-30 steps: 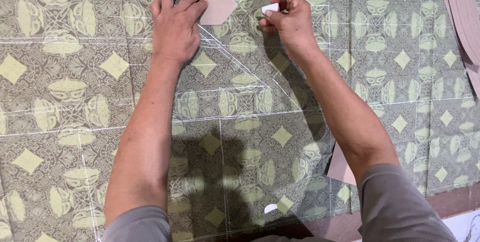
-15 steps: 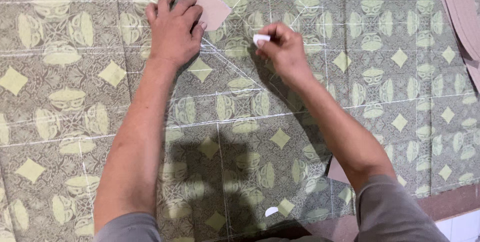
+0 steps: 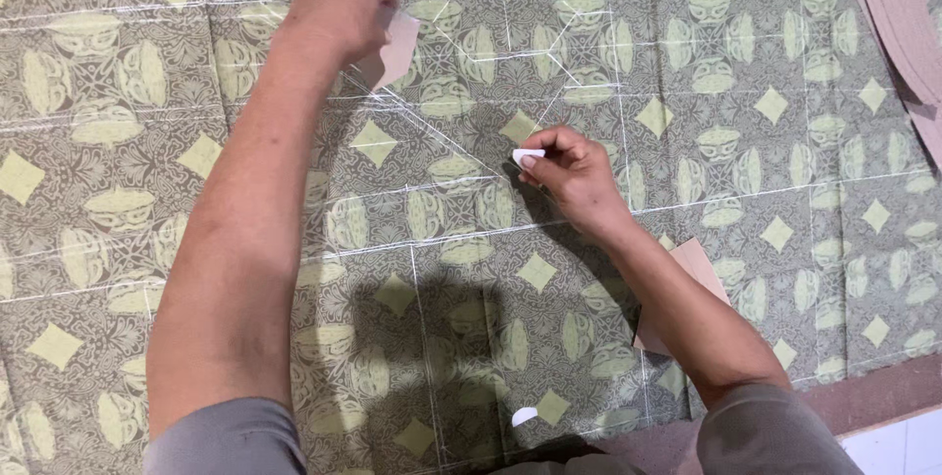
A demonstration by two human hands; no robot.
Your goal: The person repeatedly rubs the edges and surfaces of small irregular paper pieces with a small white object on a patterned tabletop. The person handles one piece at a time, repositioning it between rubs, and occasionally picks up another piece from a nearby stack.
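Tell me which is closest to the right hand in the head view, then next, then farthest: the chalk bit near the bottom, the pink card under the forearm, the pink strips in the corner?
From the right hand:
1. Pink card, lower right.
2. Chalk bit, bottom edge.
3. Pink strips, top right corner.

Open patterned fabric (image 3: 785, 141) lies flat across the frame's centre and right; only stacked card pieces (image 3: 898, 14) crowd the upper right corner, and a small chalk piece (image 3: 525, 416) sits at lower centre.

Bare forearms below short grey sleeves (image 3: 231, 441).
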